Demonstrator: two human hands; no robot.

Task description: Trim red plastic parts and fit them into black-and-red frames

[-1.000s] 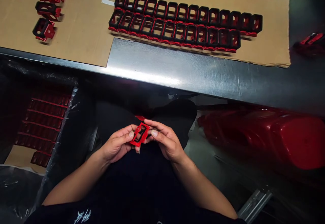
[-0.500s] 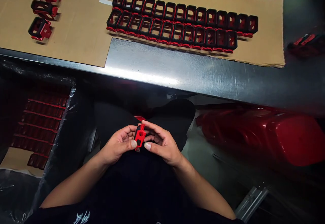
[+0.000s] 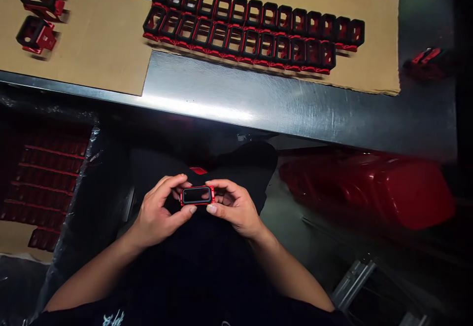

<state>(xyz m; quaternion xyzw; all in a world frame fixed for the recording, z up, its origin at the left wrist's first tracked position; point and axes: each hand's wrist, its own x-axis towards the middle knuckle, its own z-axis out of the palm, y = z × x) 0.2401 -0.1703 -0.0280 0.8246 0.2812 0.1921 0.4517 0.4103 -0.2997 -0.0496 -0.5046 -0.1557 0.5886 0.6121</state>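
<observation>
Between my two hands, over my lap, is a small red and black rectangular frame part [image 3: 196, 195], its long side level and its black-rimmed opening facing me. My left hand [image 3: 158, 210] grips the left end, thumb below and fingers above and behind. At the right end, my right hand [image 3: 236, 207] pinches it between thumb and fingers. Two long rows of similar red and black frames [image 3: 234, 40] stand on the cardboard [image 3: 99, 45] beyond my hands. Part of the fingers behind the piece is hidden.
Several more frames [image 3: 37, 35] sit at the cardboard's left. The metal table edge [image 3: 221, 106] runs across in front of me. At lower left is a plastic-lined box [image 3: 92, 138] with rows of red parts [image 3: 48, 183]. A glossy red stool-like object [image 3: 369, 188] stands at right.
Both hands have turned the frame part from upright, showing its red side with a round hole, to lying lengthwise with its opening toward me. The whole view has shifted slightly.
</observation>
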